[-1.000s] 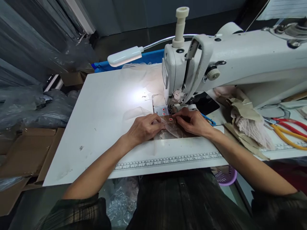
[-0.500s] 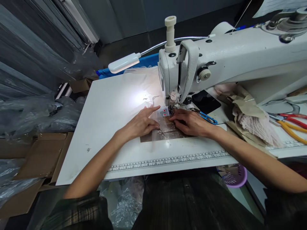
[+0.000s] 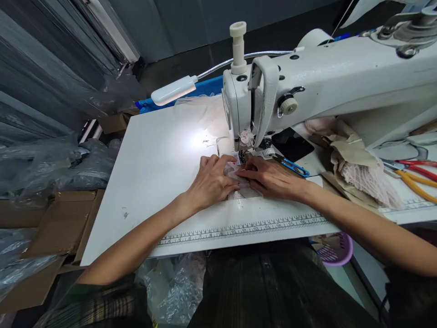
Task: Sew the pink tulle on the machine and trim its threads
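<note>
A piece of pale sheer fabric (image 3: pixel 243 186) lies bunched on the white table, just in front of the presser foot (image 3: pixel 242 156) of the sewing machine (image 3: pixel 239 105). My left hand (image 3: pixel 214 178) grips its left side, thumb and forefinger bent around the bunched part. From the right, my right hand (image 3: pixel 269 176) pinches the fabric close to the foot, its fingertips nearly meeting my left thumb. The hands cover much of the cloth, and the needle tip cannot be made out. Blue thread snips (image 3: pixel 294 167) rest just beyond my right hand.
A lamp (image 3: pixel 174 90) lights the table (image 3: pixel 153 168), which has a printed ruler (image 3: pixel 239 228) along its front edge. At right are brown paper with pale lace (image 3: pixel 363 175) and orange-handled pliers (image 3: pixel 414 184). Cardboard boxes (image 3: pixel 56 223) and plastic wrap stand left.
My left hand has moved right, closing in on my right hand. The fabric, spread flat and brownish before, is now bunched between them. The view has shifted slightly.
</note>
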The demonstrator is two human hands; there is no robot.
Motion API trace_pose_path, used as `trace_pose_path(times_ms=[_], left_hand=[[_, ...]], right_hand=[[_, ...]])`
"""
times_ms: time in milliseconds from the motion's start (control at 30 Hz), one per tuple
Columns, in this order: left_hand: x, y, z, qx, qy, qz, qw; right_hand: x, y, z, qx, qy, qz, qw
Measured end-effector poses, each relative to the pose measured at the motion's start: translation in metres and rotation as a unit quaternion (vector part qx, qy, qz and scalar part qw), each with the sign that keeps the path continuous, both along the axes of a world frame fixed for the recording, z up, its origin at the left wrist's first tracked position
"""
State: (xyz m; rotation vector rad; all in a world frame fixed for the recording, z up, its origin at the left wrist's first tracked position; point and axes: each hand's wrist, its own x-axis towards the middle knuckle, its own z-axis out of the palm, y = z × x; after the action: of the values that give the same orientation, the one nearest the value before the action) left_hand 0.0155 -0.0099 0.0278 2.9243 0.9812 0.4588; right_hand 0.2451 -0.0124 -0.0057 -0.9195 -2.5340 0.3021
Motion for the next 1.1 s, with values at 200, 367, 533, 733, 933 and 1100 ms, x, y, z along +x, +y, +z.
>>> trace_pose_path(times_ms=[200, 367, 533, 733, 933, 1100], left_hand=[[0.002, -0.001, -0.013, 0.051, -0.014, -0.147, 0.988], [-0.009, 0.001, -0.018, -0.003, -0.02, -0.132, 0.991], [-0.02, 0.005, -0.012, 0.055, -0.033, -0.127, 0.99], [-0.01, -0.001, -0.023, 0.09, -0.08, -0.166, 0.979], [-0.006, -0.004, -0.033, 0.089, -0.123, -0.146, 0.977], [-0.004, -0.009, -0.03, 0.036, -0.118, -0.138, 0.983]], right_hand=[[-0.002, 0.002, -0.002, -0.002, 0.006, -0.007, 1.0], [-0.003, 0.002, -0.002, -0.005, -0.004, -0.013, 1.0], [-0.005, 0.005, 0.001, -0.013, -0.037, -0.027, 0.999], [0.002, 0.007, -0.006, -0.03, 0.012, -0.017, 0.999], [0.009, 0.007, -0.013, -0.044, 0.095, 0.025, 0.994], [0.01, 0.006, -0.013, -0.049, 0.099, 0.026, 0.994]])
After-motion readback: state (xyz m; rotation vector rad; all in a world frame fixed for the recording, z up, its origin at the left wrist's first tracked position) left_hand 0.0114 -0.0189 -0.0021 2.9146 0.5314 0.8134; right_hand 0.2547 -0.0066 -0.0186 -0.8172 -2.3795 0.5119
